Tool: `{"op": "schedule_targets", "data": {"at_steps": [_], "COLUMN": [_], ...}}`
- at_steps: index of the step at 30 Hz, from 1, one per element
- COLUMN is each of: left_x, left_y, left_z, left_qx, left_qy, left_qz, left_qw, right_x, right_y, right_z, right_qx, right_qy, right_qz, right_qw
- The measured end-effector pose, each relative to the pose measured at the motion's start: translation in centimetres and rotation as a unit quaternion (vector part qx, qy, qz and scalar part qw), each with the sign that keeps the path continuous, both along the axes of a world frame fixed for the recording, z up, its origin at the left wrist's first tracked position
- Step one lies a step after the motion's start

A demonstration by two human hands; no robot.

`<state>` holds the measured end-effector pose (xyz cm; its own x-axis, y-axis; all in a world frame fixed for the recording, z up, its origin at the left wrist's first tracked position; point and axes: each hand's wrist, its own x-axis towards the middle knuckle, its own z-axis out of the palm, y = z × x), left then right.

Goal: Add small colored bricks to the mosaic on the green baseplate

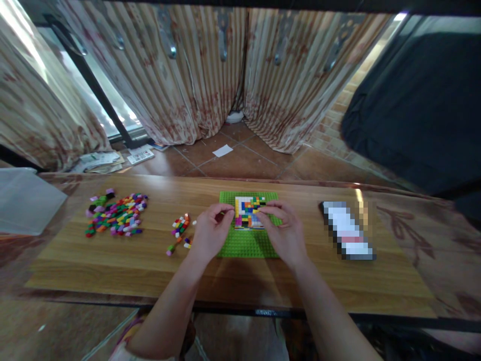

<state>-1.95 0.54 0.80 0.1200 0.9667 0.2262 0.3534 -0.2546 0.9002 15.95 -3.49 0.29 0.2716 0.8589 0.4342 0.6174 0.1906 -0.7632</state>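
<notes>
A green studded baseplate (248, 246) lies on the wooden table, carrying a square patch of toy bricks (246, 213) in white, blue, yellow, orange and other colours. My left hand (212, 230) is at the patch's left edge, thumb and forefinger pinched together; anything between them is hidden. Over the right part of the patch, my right hand (285, 230) is also closed in a pinch. Its fingertips meet near a yellow spot, and I cannot make out what they hold. Both hands cover parts of the baseplate's sides.
A large heap of loose bricks (120, 215) lies on the left of the wooden table (150, 276). A smaller group of bricks (181, 225) sits beside my left hand. To the right lies a blurred-out phone (347, 230). A translucent bin (26, 200) stands at the far left.
</notes>
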Motion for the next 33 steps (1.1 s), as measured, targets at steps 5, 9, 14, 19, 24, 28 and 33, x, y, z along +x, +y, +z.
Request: {"op": "schedule_targets", "data": {"at_steps": [5,9,14,19,24,28,33], "left_x": [0.2,0.1,0.0,0.0,0.0,0.0,0.1], "left_y": [-0.2,-0.3,-0.3,-0.3,-0.5,-0.5,-0.6], "left_z": [-0.1,0.0,-0.1,-0.1,-0.1,-0.2,-0.4], "left_qx": [0.004,0.018,0.026,0.029,0.044,0.075,0.076], "left_qy": [0.017,0.036,0.047,0.048,0.058,0.080,0.084], "left_qz": [-0.016,-0.017,-0.011,-0.017,-0.022,-0.024,-0.032], "left_qw": [1.000,0.999,0.998,0.998,0.997,0.994,0.993], "right_x": [0.2,0.9,0.7,0.2,0.3,-0.3,-1.4], "right_y": [0.4,0.6,0.6,1.0,1.5,1.8,2.3], "right_z": [-0.1,-0.4,-0.6,-1.1,-1.8,-1.9,-1.5], "right_qx": [0.000,-0.011,-0.020,-0.031,-0.046,-0.056,-0.067], "right_qy": [0.031,0.050,0.069,0.090,0.156,0.267,0.419], "right_qz": [-0.019,-0.019,-0.010,-0.023,-0.020,-0.023,-0.035], "right_qw": [0.999,0.998,0.997,0.995,0.986,0.962,0.905]}}
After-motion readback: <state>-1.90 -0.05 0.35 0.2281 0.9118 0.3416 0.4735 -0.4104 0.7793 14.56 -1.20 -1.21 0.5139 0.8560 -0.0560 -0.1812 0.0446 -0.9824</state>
